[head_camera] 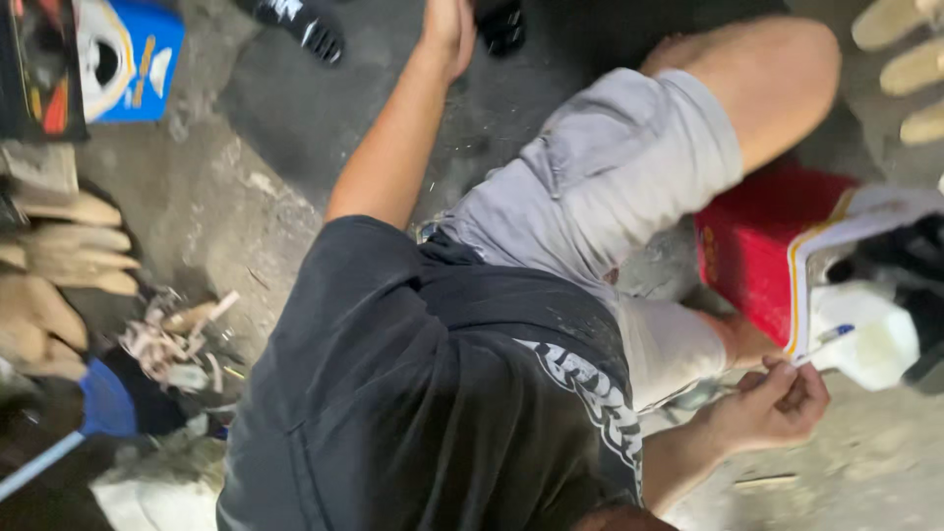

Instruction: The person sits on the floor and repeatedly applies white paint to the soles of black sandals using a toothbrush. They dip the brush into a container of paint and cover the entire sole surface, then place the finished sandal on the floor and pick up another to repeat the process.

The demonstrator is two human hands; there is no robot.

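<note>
Right hand (777,403) pinches a small item, too small to tell, just beside the white jug (875,334) and red box (752,251). Left hand (447,29) reaches to the floor (246,197), grip unclear. Best keep the pinch firm, low.

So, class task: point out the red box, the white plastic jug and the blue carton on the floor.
red box (752,251): head view, its red side face.
white plastic jug (875,339): head view, its white body.
blue carton (133,59): head view, its printed front.
</note>
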